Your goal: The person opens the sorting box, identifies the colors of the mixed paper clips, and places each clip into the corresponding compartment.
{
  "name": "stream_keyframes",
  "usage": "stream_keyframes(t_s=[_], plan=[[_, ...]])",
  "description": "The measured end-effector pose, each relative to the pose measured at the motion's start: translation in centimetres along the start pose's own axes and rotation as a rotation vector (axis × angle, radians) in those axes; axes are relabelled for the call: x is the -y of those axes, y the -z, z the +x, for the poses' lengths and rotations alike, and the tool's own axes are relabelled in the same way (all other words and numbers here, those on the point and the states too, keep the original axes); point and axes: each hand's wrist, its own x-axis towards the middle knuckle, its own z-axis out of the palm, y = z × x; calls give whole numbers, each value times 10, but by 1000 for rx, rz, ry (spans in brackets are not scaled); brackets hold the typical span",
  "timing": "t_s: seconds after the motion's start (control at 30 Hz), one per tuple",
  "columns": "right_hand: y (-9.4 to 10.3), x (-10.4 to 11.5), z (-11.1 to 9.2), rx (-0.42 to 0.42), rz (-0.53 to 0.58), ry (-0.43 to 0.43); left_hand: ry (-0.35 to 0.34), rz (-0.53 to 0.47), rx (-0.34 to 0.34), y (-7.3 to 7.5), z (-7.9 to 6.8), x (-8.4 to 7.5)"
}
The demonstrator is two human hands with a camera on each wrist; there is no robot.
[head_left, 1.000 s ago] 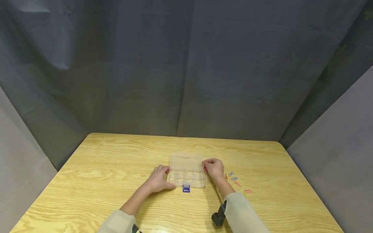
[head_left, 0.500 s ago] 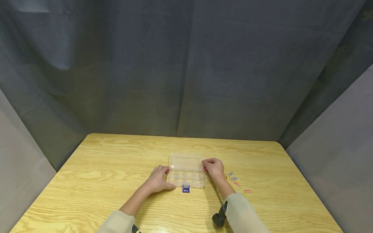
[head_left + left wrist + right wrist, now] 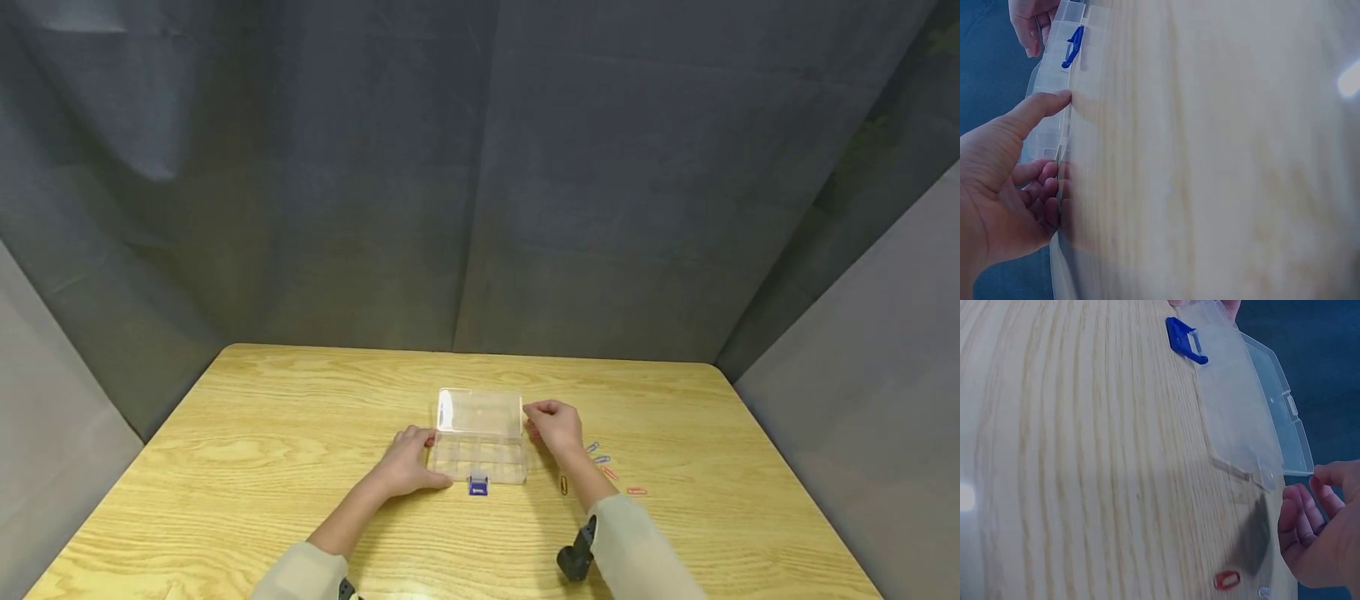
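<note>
A clear plastic compartment box (image 3: 491,473) lies on the table with its blue latch (image 3: 477,486) at the front and its lid (image 3: 480,412) swung up at the back. My left hand (image 3: 408,464) grips the box's left end, thumb on the front edge and fingers curled at the side, as the left wrist view shows. My right hand (image 3: 557,425) pinches the right edge of the lid between thumb and index finger; its other fingers are curled below, beside the box. In the right wrist view the lid (image 3: 1275,403) slants away from the base.
Several paper clips lie right of the box by my right forearm: a blue one (image 3: 602,459), a red one (image 3: 637,492) and a dark yellowish one (image 3: 564,485). A black wrist camera (image 3: 576,560) hangs under my right sleeve. Dark curtain (image 3: 465,208) stands behind the table.
My right hand has shifted slightly right with the lid's edge, and the lid's angle has changed, with glare now on its left end. The left hand and the box base have stayed put.
</note>
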Motion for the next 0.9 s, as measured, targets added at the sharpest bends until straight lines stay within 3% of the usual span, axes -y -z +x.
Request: stream_keyframes(t_s=[0.67, 0.9], plan=[[47, -6, -2, 31, -136, 21, 9, -9, 1, -3, 3, 1], [56, -10, -5, 80, -196, 60, 19, -9, 1, -1, 0, 4]])
